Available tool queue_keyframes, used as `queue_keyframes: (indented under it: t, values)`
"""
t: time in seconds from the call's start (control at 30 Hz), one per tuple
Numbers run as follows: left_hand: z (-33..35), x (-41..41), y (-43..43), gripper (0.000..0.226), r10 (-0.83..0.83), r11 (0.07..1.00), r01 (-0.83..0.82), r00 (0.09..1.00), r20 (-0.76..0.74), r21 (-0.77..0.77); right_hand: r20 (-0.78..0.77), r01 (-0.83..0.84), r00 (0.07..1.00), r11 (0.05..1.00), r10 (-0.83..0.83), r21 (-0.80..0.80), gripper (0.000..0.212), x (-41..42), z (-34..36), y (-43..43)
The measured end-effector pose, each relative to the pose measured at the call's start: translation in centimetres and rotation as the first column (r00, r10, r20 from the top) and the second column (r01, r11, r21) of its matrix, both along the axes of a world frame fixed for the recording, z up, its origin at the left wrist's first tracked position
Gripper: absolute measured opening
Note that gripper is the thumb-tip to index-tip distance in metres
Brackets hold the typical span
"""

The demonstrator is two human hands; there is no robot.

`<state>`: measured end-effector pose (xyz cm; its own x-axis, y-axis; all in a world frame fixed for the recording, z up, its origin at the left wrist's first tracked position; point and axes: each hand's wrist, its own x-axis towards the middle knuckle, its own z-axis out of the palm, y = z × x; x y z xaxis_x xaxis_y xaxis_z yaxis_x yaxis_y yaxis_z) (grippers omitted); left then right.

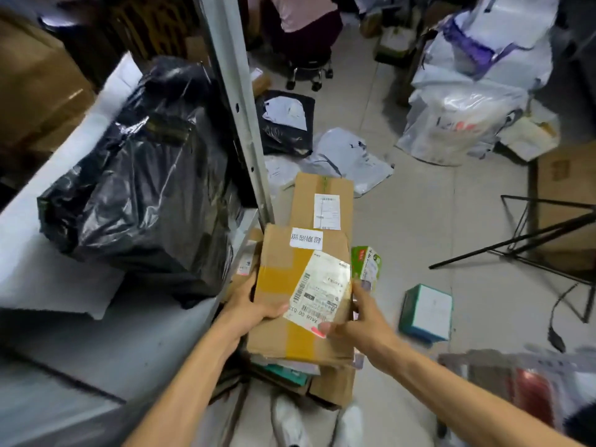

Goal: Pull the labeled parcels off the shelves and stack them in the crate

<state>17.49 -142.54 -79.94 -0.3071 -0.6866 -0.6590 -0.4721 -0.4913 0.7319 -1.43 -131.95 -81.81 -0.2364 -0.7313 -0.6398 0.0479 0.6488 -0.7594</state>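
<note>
left hand point(254, 301) — fingers grip labeled parcel point(283, 285) | right hand point(361, 317) — fingers grip same parcel

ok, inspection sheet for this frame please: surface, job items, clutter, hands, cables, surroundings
surface: grey shelf bears a black bag; tiled floor beside it.
job's things: labeled cardboard box held above a pile of parcels; longer labeled box behind; crate not made out.
clutter: white mailers and teal box on the floor; green box by the held box.
grippers: left hand and right hand grip the box's side edges, thumbs on top.
cables: black cord on the floor by a metal stand.
surroundings: white bags piled far right; person on a wheeled stool behind.
</note>
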Motion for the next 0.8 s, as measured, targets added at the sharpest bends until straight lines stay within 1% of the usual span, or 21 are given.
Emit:
queue_keyframes:
  t: [0.13,0.23,0.33,0.4,0.5,0.57,0.67,0.8]
  values:
    - [-5.1,-0.1,-2.2,0.059,-0.016,0.999,0.014,0.999,0.052,0.038,-0.014,0.042,0.999,0.999,-0.042,-0.003,0.09,0.9,-5.5,-1.4]
    - [-9.1,0.6,-2.4,0.065,0.009,0.996,-0.015,0.997,0.073,0.085,0.002,0.038,0.999,0.999,-0.038,0.008,0.087,1.4,-9.0,-1.7]
    - [-12.4,1.3,-1.4,0.07,0.04,0.99,-0.054,0.993,0.108,0.131,-0.03,0.001,1.0,1.0,-0.001,0.004,0.09,2.2,-11.5,-1.1]
    - [-13.8,1.8,-1.2,0.078,0.076,0.989,-0.093,0.986,0.145,0.113,-0.055,-0.03,0.998,0.999,0.029,-0.016,0.091,2.4,-12.0,-1.0]
    - [-14.8,2.2,-1.9,0.076,0.065,0.991,-0.085,0.981,0.181,0.106,-0.056,-0.068,0.996,0.997,0.066,-0.028,0.086,2.3,-12.7,-1.3]
    - [-14.8,2.6,-2.0,0.071,0.052,0.991,-0.072,0.982,0.182,0.108,-0.042,-0.057,0.998,0.998,0.055,-0.031,0.089,2.8,-13.0,-1.2]
    - [-14.5,3.0,-1.4,0.075,0.033,0.992,-0.056,0.98,0.195,0.114,-0.026,-0.05,0.998,0.998,0.049,-0.024,0.094,3.5,-12.9,-0.4]
    - [-14.3,3.0,-0.2,0.076,0.042,0.994,-0.059,0.982,0.186,0.089,-0.074,-0.09,0.993,0.996,0.088,-0.017,0.094,3.8,-12.8,0.7]
